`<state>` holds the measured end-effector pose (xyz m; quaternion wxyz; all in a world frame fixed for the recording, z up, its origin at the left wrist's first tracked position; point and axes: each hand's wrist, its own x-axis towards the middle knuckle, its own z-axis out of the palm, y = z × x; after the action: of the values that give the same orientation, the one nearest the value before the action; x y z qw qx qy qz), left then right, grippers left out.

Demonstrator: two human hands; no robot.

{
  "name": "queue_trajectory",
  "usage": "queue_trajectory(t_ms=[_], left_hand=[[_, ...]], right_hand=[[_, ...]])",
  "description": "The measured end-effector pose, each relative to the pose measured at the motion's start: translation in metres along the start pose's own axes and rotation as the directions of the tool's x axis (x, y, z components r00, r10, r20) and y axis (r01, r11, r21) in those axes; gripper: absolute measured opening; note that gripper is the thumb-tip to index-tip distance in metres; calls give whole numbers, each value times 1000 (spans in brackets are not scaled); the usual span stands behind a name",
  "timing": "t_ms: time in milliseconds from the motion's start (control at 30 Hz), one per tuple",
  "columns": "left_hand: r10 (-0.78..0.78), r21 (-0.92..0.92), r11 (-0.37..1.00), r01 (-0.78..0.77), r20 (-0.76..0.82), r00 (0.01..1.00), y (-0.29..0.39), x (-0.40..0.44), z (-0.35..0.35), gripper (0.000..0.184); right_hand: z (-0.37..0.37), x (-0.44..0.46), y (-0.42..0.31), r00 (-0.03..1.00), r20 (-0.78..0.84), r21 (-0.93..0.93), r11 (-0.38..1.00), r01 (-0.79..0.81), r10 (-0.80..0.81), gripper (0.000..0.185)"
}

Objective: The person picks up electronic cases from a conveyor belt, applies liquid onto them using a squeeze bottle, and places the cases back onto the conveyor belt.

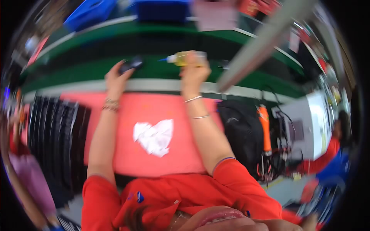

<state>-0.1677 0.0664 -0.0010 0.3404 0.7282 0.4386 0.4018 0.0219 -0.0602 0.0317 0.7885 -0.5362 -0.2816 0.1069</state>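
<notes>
While the right hand (195, 75) clasps a yellow bottle (180, 59) over the green surface (156, 76), the left hand (116, 79) grips a dark object (135, 63), too blurred to name, beyond the pink mat (181, 154).

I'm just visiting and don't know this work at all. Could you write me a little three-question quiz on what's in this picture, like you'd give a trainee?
1. Which hand holds the bottle with the blue tip?
2. Fill in the blank: the left hand holds a small object that is ____ in colour.
3. True or false: the crumpled white sheet is held in one of the hands.

Key
1. The right hand.
2. Dark; blur hides its exact shape.
3. False; it lies on the pink mat, between the forearms.
</notes>
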Motion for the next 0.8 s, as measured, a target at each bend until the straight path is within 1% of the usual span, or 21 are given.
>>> queue_trajectory(t_ms=[33,67,100,133,167,200,267,333,367,400,467,500,567,600,667,700,733,767,800], left_hand=[[63,87,994,-60,-34,997,-10,12,-1,48],[74,233,970,-74,7,997,-8,18,-7,50],[85,243,966,-90,29,996,-26,27,-7,49],[74,452,887,-98,70,995,0,22,-9,48],[128,565,809,-160,96,987,-34,36,-8,47],[173,606,769,-205,112,979,-48,40,-7,45],[243,729,643,-234,96,965,-36,33,-4,47],[178,749,623,-225,144,973,-23,29,-5,51],[158,761,612,-213,146,977,-20,28,-6,53],[161,761,611,-219,151,975,-17,25,-7,53],[148,804,559,-202,143,979,-14,19,-9,55],[147,804,560,-201,142,979,-15,19,-10,55],[181,778,595,-201,113,977,-18,17,-14,58],[178,779,595,-197,111,978,-17,15,-17,58],[255,649,727,-224,48,966,-7,16,-27,57],[189,566,807,-167,21,982,25,8,-30,52],[204,382,906,-185,-11,979,34,11,-35,49],[211,182,963,-200,-44,977,41,13,-40,47],[251,-54,965,-255,-80,965,61,12,-45,42]], right_hand=[[-1,0,-2,998,-31,17,999,-47,48,32],[-1,1,0,999,-29,32,999,-28,29,31],[0,1,2,998,-42,66,997,-37,40,31],[0,0,-2,997,-41,88,994,-63,67,32],[0,0,-2,998,-47,95,995,-43,48,33],[-1,2,-2,998,-43,104,994,-30,34,33],[-5,1,-9,998,-40,113,993,-46,51,34],[0,3,3,993,-108,152,986,62,-45,35],[-1,1,2,995,-100,145,989,16,-1,34],[-2,2,4,994,-106,146,989,18,-2,34],[0,2,11,992,-107,152,987,-47,64,35],[-1,2,16,992,-106,151,987,-48,65,35],[-2,4,20,983,-109,166,978,-125,144,37],[-3,4,20,984,-106,165,978,-128,147,37],[-7,4,19,965,-79,148,960,-238,252,42],[-6,4,21,964,-79,148,960,-239,252,42],[-5,5,25,959,-90,183,951,-248,267,43],[-4,5,27,953,-100,220,941,-258,285,44],[-4,4,28,953,-99,219,940,-262,288,44]])
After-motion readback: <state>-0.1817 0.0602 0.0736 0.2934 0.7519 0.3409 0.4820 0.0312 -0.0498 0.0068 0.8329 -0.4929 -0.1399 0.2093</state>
